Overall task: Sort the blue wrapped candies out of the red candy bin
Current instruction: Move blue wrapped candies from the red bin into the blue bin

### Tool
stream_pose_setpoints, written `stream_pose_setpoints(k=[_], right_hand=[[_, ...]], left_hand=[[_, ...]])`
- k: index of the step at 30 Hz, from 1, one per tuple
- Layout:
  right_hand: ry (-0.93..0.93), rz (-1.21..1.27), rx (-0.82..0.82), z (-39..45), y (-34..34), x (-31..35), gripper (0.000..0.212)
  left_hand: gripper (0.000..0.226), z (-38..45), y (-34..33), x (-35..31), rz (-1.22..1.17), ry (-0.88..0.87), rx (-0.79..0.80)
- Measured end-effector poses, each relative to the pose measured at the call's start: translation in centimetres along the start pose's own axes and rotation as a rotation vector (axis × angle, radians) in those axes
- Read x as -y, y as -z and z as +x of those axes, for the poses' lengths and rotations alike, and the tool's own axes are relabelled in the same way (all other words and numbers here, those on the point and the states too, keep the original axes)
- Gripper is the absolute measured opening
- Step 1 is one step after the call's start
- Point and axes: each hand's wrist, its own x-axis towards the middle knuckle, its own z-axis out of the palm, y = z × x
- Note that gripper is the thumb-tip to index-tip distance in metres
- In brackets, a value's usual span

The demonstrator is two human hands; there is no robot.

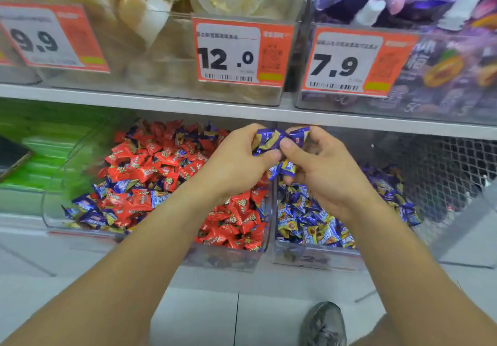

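Both hands, left hand (236, 157) and right hand (325, 168), pinch a cluster of blue wrapped candies (279, 138) above the divider between the red candy bin (265, 238) and the blue candy bin (277, 254), which lies directly below the right hand, judged nearer.

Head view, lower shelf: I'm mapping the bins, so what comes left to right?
Green packs → red candy bin, some blue candies mixed in → blue candy bin → wire mesh.
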Motion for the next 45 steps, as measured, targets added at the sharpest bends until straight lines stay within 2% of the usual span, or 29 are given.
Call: stream_pose_setpoints(k=[2, 4, 5, 7, 9, 10, 15, 18, 20, 23, 25, 28, 32, 35, 38, 41, 45], right_hand=[[-0.043, -0.020, -0.043, 0.0, 2.9, 0.2, 0.008], [-0.075, -0.107, -0.154, 0.2, 5.6, 0.1, 0.011], [-0.089, -0.164, -0.211, 0.2, 6.8, 0.0, 0.014], [-0.112, -0.251, -0.264, 0.2, 8.5, 0.0, 0.021], [-0.123, -0.296, -0.247, 0.2, 9.5, 0.0, 0.029], [-0.124, -0.304, -0.233, 0.2, 9.6, -0.1, 0.032], [-0.080, -0.381, -0.182, 1.2, 8.1, -0.1, 0.043], [-0.007, -0.497, -0.142, 1.3, 5.0, -0.1, 0.020], [0.088, -0.485, -0.024, 1.0, 1.5, 0.0, 0.010], [0.293, -0.467, 0.169, -0.1, -4.3, -0.4, 0.015], [0.427, -0.611, 0.275, -0.5, -7.5, -1.5, 0.015], [0.517, -0.901, 0.362, 0.2, -10.2, -3.8, 0.016], [0.479, -1.051, 0.439, 2.1, -12.0, -5.3, 0.015], [0.423, -1.234, 0.531, 3.3, -12.8, -6.0, 0.034], [0.345, -1.403, 0.571, 4.3, -13.3, -6.5, 0.050], [0.308, -1.397, 0.576, 5.1, -13.6, -6.3, 0.057], [0.257, -1.356, 0.607, 5.2, -13.9, -5.9, 0.053]], left_hand=[[0.013, 0.7, -2.0, -0.8, -0.060, 0.039, -0.069], [0.015, 1.6, -3.8, -1.3, -0.012, 0.058, -0.122], [0.019, 2.0, -4.4, -1.5, 0.056, 0.036, -0.090], [0.036, 2.3, -5.3, -1.9, 0.227, -0.064, 0.076], [0.050, 2.1, -5.6, -1.7, 0.378, -0.191, 0.214], [0.050, 1.9, -5.5, -1.5, 0.433, -0.233, 0.232], [0.005, 0.6, -0.8, 0.4, 0.522, -0.348, 0.057], [0.006, -1.5, 4.0, 2.0, 0.582, -0.240, 0.086], [0.010, -2.7, 7.2, 3.7, 0.712, -0.139, 0.175], [0.034, -3.4, 10.7, 6.4, 0.968, 0.064, 0.258], [0.044, -3.6, 12.2, 7.6, 1.075, 0.170, 0.266], [0.051, -4.0, 13.6, 8.9, 0.998, 0.183, 0.256], [0.038, -4.5, 14.4, 9.4, 0.945, 0.113, 0.288], [0.029, -4.5, 14.5, 9.6, 0.949, 0.090, 0.284], [0.022, -4.5, 15.1, 9.8, 0.901, 0.122, 0.205], [0.018, -4.7, 15.8, 9.6, 0.865, 0.109, 0.114], [0.022, -4.9, 16.1, 9.2, 0.846, 0.092, 0.039]])
